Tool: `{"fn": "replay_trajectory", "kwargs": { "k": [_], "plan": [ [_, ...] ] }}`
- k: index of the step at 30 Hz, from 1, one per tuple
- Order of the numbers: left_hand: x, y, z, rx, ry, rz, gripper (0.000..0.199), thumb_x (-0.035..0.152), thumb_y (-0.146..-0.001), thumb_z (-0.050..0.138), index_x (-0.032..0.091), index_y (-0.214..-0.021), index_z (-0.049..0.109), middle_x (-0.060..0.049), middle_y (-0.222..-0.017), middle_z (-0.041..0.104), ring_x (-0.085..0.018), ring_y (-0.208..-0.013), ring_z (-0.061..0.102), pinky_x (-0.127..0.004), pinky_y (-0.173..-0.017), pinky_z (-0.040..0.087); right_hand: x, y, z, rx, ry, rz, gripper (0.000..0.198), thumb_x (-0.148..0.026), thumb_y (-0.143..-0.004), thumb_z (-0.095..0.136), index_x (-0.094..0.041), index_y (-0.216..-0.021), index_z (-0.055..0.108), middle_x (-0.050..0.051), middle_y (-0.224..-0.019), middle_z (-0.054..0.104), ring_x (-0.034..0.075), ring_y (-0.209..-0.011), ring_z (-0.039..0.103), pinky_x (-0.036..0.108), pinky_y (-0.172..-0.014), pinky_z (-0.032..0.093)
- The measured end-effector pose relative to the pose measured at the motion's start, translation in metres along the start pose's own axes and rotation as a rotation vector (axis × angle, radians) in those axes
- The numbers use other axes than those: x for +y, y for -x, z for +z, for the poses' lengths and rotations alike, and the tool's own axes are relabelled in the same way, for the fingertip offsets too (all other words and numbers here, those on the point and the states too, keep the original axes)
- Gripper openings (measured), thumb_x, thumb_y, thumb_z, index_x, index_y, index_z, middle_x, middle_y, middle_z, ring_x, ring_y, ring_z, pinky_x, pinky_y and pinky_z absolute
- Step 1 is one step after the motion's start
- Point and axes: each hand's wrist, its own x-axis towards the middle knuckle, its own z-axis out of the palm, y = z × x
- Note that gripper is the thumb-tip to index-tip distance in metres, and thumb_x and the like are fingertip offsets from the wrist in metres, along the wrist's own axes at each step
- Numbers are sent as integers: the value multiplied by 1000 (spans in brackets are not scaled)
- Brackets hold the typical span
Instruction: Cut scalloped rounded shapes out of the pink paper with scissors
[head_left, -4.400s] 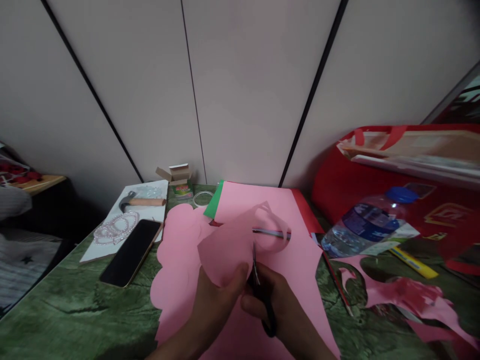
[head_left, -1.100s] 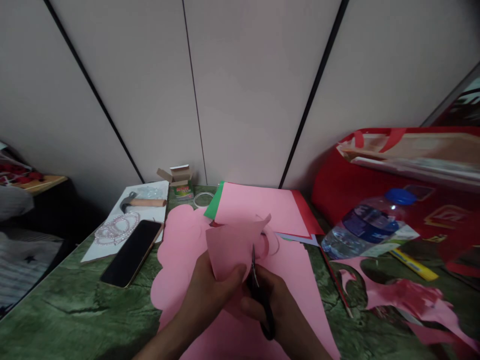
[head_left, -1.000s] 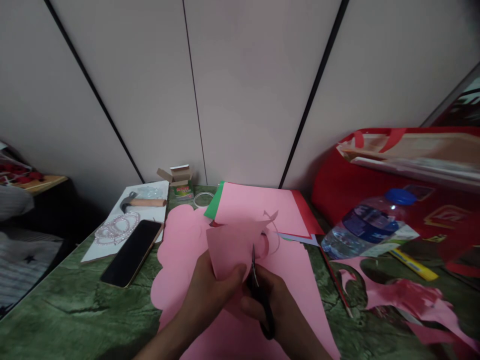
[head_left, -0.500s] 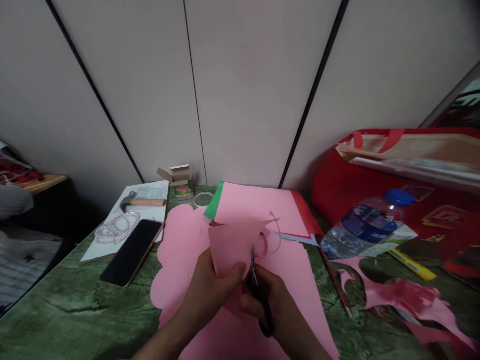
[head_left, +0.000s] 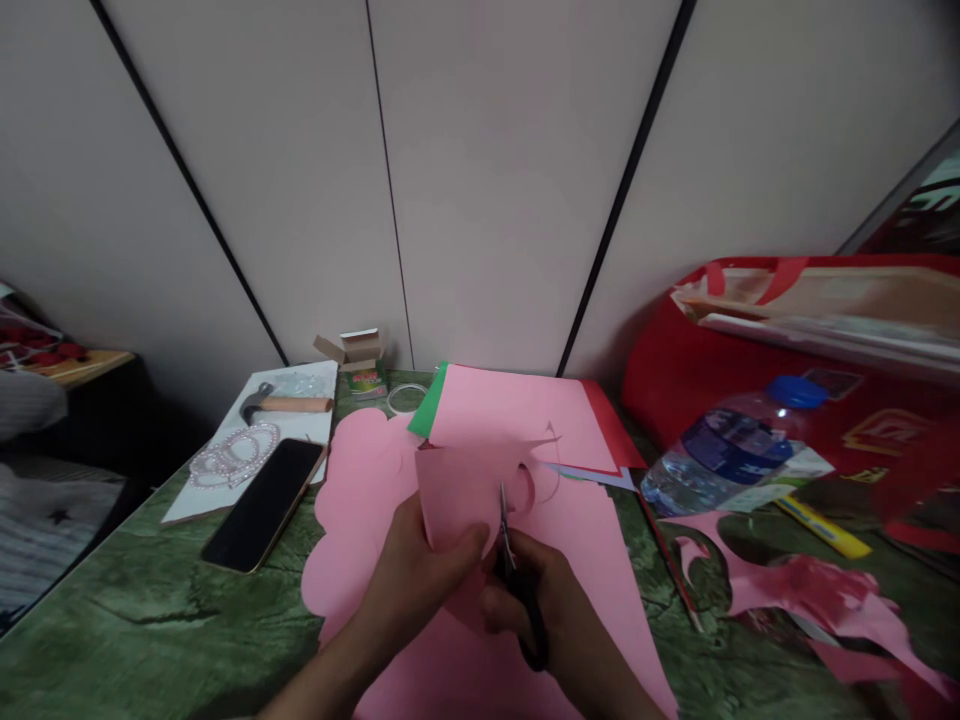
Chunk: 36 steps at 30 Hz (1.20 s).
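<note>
My left hand (head_left: 424, 565) grips a piece of pink paper (head_left: 459, 490), thumb on top of it. A pair of black-handled scissors (head_left: 517, 590) is in my right hand (head_left: 551, 605), its blades against the right part of that paper. A narrow curled strip of pink paper (head_left: 526, 490) hangs off at the right of the blades. Beneath both hands lies a large pink sheet (head_left: 592, 600). Pink paper with a scalloped edge (head_left: 341, 560) lies to the left of my left hand.
Left are a phone (head_left: 262, 505), a hammer (head_left: 292, 404) and strings of beads (head_left: 234, 455). Behind are a small box (head_left: 365, 380) and stacked coloured paper (head_left: 517, 410). A water bottle (head_left: 724, 450), red bag (head_left: 675, 350), pencil (head_left: 671, 565), yellow cutter (head_left: 825, 527) and pink scraps (head_left: 795, 590) are right.
The scissor blades look more closed than before and have shifted slightly left. The thin curled strip at the right of the paper has moved a little.
</note>
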Motion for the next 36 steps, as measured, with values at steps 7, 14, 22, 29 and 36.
{"fn": "replay_trajectory", "kwargs": {
  "k": [7, 14, 22, 29, 36],
  "plan": [
    [1, 0, 1, 23, 53, 20, 7, 20, -58, 62, 14, -59, 58, 0, -51, 58, -12, -46, 50, -19, -39, 38, 2, -1, -1, 4, 14, 32, 22, -29, -63, 67, -17, -68, 49, -7, -52, 43, 9, -45, 41, 22, -44, 34],
    [3, 0, 1, 20, 82, 31, 5, 17, -58, 61, 15, -59, 58, 3, -45, 52, -10, -43, 46, -19, -39, 36, -4, 1, 1, 11, 24, 42, 24, -31, -64, 67, -17, -64, 47, -6, -50, 45, 9, -44, 44, 22, -44, 35],
    [7, 2, -1, -3, 88, -12, 4, 15, -60, 61, 15, -59, 57, 7, -36, 43, -9, -39, 42, -18, -38, 33, -4, 3, 1, 25, 27, 52, 24, -32, -64, 66, -16, -64, 48, -7, -46, 46, 9, -42, 45, 22, -43, 34],
    [2, 0, -6, -53, 58, 12, 9, 17, -64, 61, 14, -73, 61, 8, -37, 46, -8, -34, 39, -18, -38, 33, -10, 4, 1, 15, 66, 64, 23, -33, -66, 64, -16, -64, 48, -6, -45, 47, 11, -42, 46, 21, -41, 33],
    [2, 1, -6, -40, 51, -1, 11, 18, -64, 61, 14, -74, 60, 8, -39, 47, -7, -35, 38, -17, -36, 32, -9, 4, 1, 7, 66, 74, 22, -32, -66, 63, -16, -64, 47, -6, -44, 46, 10, -41, 46, 21, -40, 31]
  ]
}}
